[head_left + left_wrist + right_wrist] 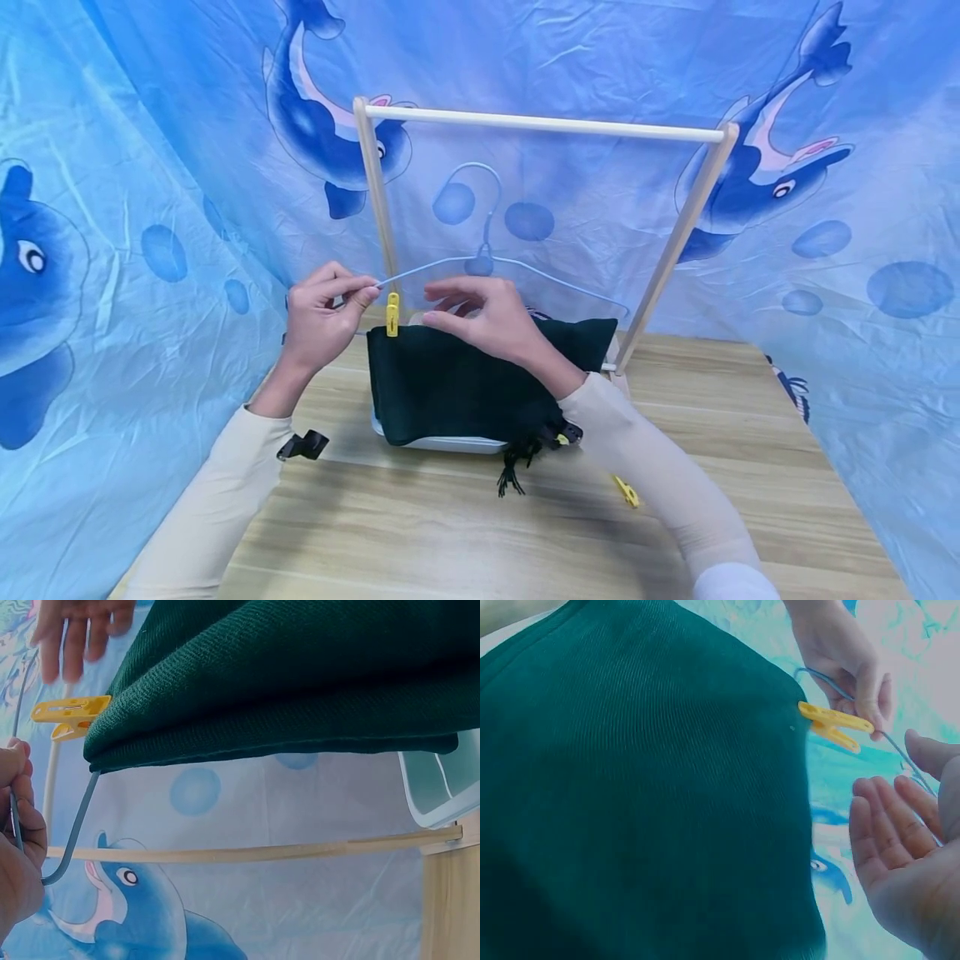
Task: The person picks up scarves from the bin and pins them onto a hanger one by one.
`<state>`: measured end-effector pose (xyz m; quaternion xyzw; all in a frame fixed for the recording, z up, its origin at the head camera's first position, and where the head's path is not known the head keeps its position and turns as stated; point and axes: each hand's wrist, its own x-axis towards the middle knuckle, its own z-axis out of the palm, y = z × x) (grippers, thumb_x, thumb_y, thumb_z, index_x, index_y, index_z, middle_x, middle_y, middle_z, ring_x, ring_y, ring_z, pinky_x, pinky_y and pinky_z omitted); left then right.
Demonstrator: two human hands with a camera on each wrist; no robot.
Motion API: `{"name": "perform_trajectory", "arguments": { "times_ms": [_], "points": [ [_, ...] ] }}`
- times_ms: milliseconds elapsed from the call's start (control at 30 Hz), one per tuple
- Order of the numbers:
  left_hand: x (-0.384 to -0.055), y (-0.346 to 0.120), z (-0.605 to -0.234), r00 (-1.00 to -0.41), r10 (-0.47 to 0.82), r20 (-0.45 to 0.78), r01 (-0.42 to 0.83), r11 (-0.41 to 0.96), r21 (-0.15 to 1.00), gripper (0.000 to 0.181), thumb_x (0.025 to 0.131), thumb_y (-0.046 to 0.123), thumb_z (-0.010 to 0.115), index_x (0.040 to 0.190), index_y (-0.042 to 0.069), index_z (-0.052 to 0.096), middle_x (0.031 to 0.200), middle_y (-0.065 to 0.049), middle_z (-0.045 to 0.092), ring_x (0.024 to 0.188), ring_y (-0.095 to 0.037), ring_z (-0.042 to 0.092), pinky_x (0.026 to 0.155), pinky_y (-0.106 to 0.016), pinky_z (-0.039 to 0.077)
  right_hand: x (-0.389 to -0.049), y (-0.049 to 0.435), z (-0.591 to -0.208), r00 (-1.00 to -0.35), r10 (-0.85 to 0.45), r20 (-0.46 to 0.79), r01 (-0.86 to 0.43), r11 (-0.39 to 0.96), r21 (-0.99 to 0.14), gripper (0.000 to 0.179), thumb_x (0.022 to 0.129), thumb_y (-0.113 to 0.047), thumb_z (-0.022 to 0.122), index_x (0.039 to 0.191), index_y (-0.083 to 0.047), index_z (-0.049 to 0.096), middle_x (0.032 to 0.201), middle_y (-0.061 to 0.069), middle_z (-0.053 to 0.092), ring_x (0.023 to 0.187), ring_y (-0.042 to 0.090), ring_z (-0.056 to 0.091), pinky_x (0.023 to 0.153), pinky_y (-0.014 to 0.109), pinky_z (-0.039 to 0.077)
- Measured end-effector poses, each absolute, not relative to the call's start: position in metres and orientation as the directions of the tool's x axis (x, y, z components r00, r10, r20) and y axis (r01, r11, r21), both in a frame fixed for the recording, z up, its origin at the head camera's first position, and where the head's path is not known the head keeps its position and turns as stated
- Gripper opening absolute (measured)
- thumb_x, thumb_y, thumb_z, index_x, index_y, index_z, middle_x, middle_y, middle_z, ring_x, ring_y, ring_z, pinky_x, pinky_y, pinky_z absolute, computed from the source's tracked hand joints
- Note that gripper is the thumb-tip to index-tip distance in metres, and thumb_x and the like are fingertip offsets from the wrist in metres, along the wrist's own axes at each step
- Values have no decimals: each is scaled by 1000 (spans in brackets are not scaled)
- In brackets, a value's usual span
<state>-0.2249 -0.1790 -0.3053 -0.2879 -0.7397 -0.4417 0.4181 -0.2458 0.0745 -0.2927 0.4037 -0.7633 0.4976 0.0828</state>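
Observation:
My left hand [318, 317] pinches the left shoulder of a light blue wire hanger [431, 266] between thumb and fingers. A dark green fringed scarf [457, 387] hangs folded over the hanger's lower bar. At the scarf's upper left corner a yellow clothespin [392, 315] grips the cloth, close beside my left hand; it also shows in the left wrist view [71, 714]. My right hand [491, 317] is held over the scarf's top edge with its fingers loosely extended, holding nothing. In the right wrist view its palm [915, 892] faces the wire.
A wooden rack with a pale top rail [543, 123] stands behind the hanger. Under the scarf is a light-coloured tub [450, 444]. Another yellow clothespin [626, 492] lies on the wooden table [420, 533], near my right forearm. A blue dolphin-print curtain [600, 50] surrounds the table.

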Motion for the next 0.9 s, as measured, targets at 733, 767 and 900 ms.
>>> {"name": "perform_trajectory", "arguments": {
  "times_ms": [733,767,900],
  "points": [
    [-229,-179,-306,-505,31,863,778,450,439,20,76,-21,77,90,-7,79,71,-12,57,68,-9,46,56,-20,26,-221,190,-336,-678,-294,674,-720,82,-689,30,85,6,78,115,6,73,101,21,75,89,13,72,80,27,58],
    [-230,-179,-306,-504,30,863,779,447,440,20,76,-21,77,90,-7,79,71,-12,57,68,-9,46,56,-20,26,-219,196,-339,-688,-286,667,-713,94,-695,30,85,6,77,115,6,73,102,21,75,89,12,72,80,26,58],
    [-231,-181,-308,-499,29,866,782,445,436,20,76,-22,77,90,-7,79,72,-12,58,68,-9,46,57,-20,26,-211,220,-353,-735,-260,627,-673,158,-723,31,85,9,76,115,7,72,102,21,74,89,10,71,78,23,57]
  ]
}}
